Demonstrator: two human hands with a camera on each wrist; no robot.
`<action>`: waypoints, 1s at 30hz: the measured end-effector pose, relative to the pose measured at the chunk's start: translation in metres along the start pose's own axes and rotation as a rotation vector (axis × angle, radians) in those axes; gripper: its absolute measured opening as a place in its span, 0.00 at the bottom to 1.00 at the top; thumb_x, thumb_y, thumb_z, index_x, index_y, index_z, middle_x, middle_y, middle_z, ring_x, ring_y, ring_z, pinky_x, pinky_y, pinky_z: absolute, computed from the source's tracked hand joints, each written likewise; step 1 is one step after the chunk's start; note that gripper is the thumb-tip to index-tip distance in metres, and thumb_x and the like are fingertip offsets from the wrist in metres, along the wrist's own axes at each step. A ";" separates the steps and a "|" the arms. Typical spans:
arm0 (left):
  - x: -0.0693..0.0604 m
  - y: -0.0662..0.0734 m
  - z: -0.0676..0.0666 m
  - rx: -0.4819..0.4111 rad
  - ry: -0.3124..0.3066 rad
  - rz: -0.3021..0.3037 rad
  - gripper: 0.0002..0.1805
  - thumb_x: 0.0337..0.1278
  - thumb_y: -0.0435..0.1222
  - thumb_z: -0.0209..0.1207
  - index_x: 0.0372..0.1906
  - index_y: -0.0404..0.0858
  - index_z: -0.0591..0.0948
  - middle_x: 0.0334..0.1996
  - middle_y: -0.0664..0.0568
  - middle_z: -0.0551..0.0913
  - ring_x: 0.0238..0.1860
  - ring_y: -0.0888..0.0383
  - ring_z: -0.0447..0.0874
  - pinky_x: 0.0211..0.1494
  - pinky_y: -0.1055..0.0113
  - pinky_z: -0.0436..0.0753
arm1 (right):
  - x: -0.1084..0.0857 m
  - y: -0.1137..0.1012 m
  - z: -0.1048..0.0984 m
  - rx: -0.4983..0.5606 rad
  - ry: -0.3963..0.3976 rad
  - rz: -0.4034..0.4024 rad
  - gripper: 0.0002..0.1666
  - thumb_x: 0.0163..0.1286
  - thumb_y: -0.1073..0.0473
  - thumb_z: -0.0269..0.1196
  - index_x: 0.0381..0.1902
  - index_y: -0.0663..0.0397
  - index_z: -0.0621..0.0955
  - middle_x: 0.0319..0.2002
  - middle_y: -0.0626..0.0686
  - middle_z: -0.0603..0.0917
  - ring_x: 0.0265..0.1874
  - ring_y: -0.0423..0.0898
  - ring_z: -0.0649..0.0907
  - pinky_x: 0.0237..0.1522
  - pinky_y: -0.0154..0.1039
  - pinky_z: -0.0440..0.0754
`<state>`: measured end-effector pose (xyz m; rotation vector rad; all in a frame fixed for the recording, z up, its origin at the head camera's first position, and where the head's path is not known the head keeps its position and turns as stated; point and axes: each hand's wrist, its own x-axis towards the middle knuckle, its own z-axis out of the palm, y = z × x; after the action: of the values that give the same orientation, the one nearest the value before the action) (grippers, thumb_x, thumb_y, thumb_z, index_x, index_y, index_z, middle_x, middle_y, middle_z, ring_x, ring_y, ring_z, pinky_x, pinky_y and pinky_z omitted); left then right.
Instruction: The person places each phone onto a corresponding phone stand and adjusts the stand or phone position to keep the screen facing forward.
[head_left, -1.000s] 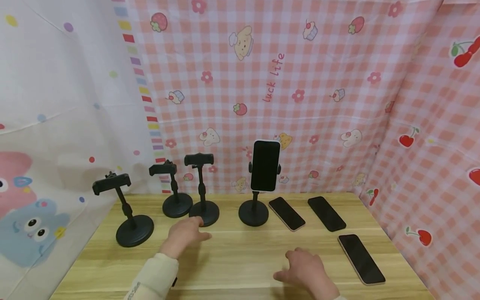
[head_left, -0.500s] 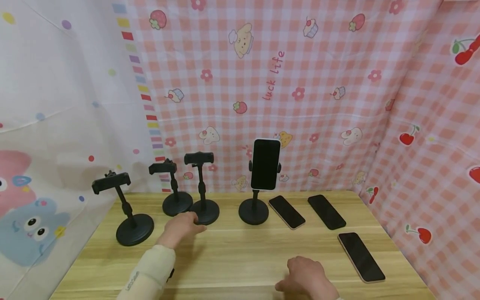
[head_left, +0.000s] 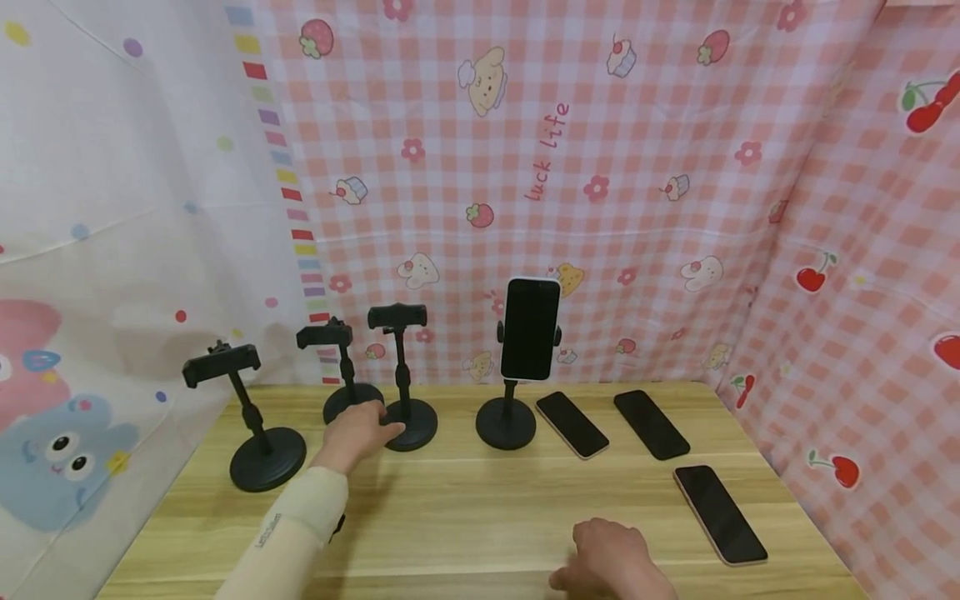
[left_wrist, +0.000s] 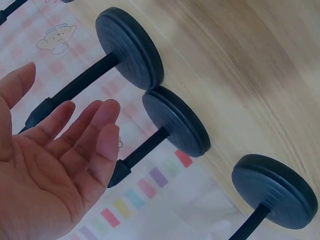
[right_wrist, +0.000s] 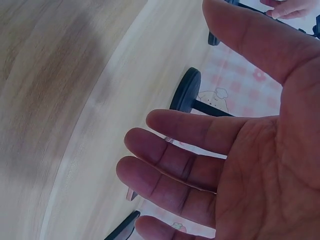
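Observation:
My left hand (head_left: 355, 433) is over the table's left part, in front of two black phone stands, one short (head_left: 325, 336) and one taller (head_left: 402, 375). In the left wrist view that hand (left_wrist: 60, 155) has loosely bent, spread fingers, holding nothing; the stands' round bases (left_wrist: 129, 48) lie beyond it. My right hand (head_left: 611, 557) hovers near the front edge, empty, its fingers extended in the right wrist view (right_wrist: 240, 145). A further stand (head_left: 508, 423) holds a phone (head_left: 531, 329) upright between its clamp arms.
Another black stand (head_left: 267, 459) is at the far left. Three dark phones lie flat on the right: one beside the phone-bearing stand (head_left: 572, 425), one farther right (head_left: 651, 424), one nearer the front (head_left: 720, 514). Patterned cloth (head_left: 645, 125) hangs behind the wooden table (head_left: 465, 533).
My left hand has moved left and a little farther back, toward the short stand. My right hand has shifted slightly toward the front edge. Stands and phones stay in place.

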<state>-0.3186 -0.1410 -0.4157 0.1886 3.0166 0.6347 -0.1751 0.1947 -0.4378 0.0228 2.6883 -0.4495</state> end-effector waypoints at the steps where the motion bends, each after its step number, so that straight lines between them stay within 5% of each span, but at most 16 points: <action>1: 0.001 -0.001 0.000 -0.001 0.005 0.000 0.27 0.64 0.50 0.62 0.55 0.31 0.79 0.48 0.39 0.83 0.45 0.41 0.83 0.46 0.44 0.80 | 0.000 0.000 0.000 0.000 0.002 0.000 0.26 0.54 0.44 0.76 0.36 0.59 0.82 0.28 0.50 0.77 0.30 0.51 0.75 0.46 0.60 0.74; 11: 0.019 0.008 -0.009 0.008 0.046 -0.014 0.31 0.66 0.52 0.60 0.62 0.31 0.76 0.53 0.38 0.82 0.45 0.41 0.84 0.44 0.45 0.80 | 0.000 0.002 0.001 0.026 -0.006 0.021 0.27 0.55 0.43 0.75 0.39 0.60 0.82 0.30 0.51 0.78 0.31 0.52 0.75 0.48 0.61 0.72; 18: 0.032 0.009 -0.015 0.007 0.065 -0.025 0.33 0.67 0.52 0.57 0.65 0.32 0.75 0.60 0.37 0.77 0.54 0.38 0.80 0.52 0.42 0.77 | -0.001 0.002 0.000 0.022 0.002 0.030 0.26 0.54 0.43 0.75 0.37 0.58 0.82 0.29 0.51 0.77 0.30 0.52 0.75 0.47 0.60 0.72; 30: 0.045 0.024 -0.020 -0.104 0.154 0.028 0.31 0.72 0.50 0.54 0.65 0.29 0.72 0.51 0.37 0.83 0.45 0.40 0.83 0.47 0.44 0.79 | -0.001 0.006 0.000 -0.008 0.019 0.032 0.26 0.55 0.41 0.74 0.36 0.57 0.82 0.29 0.50 0.77 0.30 0.51 0.75 0.46 0.59 0.73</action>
<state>-0.3621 -0.1213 -0.3886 0.1849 3.1206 0.8441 -0.1737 0.2008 -0.4388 0.0678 2.7037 -0.4311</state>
